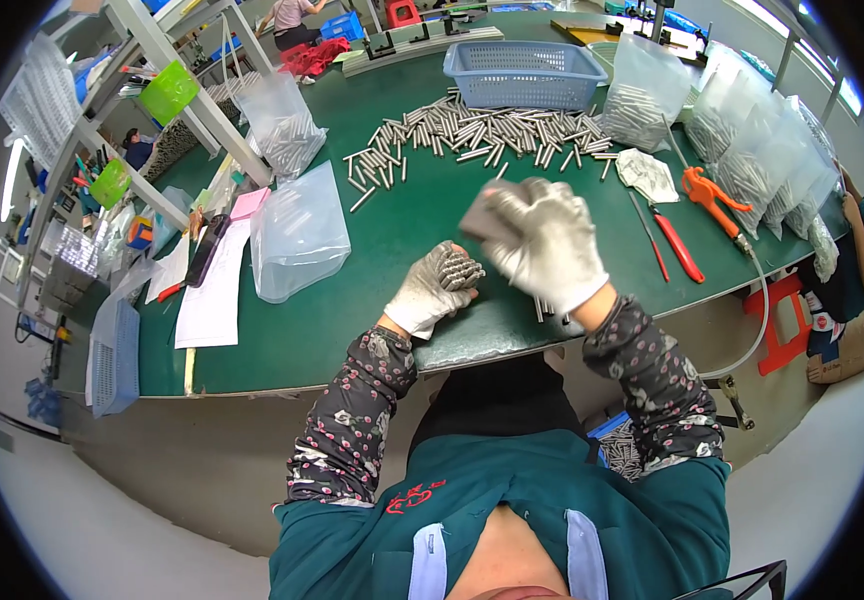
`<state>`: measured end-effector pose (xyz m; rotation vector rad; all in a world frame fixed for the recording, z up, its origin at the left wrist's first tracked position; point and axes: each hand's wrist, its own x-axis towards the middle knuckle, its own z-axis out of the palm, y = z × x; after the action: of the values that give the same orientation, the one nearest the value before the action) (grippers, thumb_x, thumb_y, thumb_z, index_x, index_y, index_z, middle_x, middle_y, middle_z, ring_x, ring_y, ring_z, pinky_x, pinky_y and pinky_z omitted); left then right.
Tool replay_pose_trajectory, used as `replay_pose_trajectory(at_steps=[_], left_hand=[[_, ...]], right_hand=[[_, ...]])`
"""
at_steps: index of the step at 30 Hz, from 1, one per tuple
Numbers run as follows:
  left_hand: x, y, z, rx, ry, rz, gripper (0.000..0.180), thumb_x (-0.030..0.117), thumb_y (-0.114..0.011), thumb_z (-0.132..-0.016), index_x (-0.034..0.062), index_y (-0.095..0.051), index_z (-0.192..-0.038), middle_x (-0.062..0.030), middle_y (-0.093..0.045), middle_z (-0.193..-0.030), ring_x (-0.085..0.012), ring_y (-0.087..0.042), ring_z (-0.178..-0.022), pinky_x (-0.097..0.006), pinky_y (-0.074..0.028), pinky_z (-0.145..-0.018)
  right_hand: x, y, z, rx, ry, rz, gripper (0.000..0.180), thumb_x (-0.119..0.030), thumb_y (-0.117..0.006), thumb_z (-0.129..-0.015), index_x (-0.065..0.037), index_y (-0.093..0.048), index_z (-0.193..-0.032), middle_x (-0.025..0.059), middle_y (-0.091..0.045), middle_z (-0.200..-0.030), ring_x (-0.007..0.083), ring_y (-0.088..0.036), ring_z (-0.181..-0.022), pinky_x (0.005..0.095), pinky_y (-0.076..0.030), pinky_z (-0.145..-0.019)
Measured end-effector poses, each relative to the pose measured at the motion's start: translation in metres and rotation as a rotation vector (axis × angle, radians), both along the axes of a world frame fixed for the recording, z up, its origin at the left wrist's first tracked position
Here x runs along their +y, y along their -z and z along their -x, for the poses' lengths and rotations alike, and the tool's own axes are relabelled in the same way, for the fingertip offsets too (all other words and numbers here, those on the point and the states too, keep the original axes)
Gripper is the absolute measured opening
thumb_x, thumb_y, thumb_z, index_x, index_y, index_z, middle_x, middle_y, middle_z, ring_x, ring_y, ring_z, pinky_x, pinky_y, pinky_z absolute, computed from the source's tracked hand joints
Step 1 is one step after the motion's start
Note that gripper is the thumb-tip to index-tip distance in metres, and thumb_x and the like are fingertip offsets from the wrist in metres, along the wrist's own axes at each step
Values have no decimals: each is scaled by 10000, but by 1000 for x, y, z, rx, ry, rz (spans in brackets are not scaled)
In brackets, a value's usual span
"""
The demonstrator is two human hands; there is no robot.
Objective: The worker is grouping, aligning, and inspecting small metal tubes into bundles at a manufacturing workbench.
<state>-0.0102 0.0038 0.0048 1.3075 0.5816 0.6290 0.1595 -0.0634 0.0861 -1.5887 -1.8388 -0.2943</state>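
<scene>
Pins (462,268) are clasped in the left hand (426,293), a block (485,216) in the right hand (544,240); rubbing is seemingly being done; next, steady clasping is likely required.

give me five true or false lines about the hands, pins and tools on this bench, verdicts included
1. The left hand holds a bundle of metal pins. True.
2. The right hand is bare. False: it wears a whitish glove.
3. The blue basket stands beyond the right hand, at the far side of the table. True.
4. The orange air gun lies to the left of the red-handled tool. False: it lies to the right of it.
5. The right hand holds a dark grey block. True.
</scene>
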Motion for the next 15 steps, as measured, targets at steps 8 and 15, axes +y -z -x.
replay_pose_trajectory(at_steps=[8,15], left_hand=[[-3,1,-4,31,-8,-55,441,-142,-598,-627,61,-433,-982,-10,-498,-917,-108,-513,-908,-232,-432,-794],[-6,-5,-5,-2,27,18,440,-150,-600,-632,55,-429,-982,-4,-494,-905,-106,-510,-906,-237,-431,-791]], right_hand=[[14,-10,-9,-126,134,68,254,-302,-595,-662,-126,-592,-845,99,-537,-785,259,-527,-779,377,-392,-677],[21,7,-20,-305,226,-17,295,-305,-621,-626,-139,-626,-870,111,-533,-811,275,-520,-789,396,-388,-673]])
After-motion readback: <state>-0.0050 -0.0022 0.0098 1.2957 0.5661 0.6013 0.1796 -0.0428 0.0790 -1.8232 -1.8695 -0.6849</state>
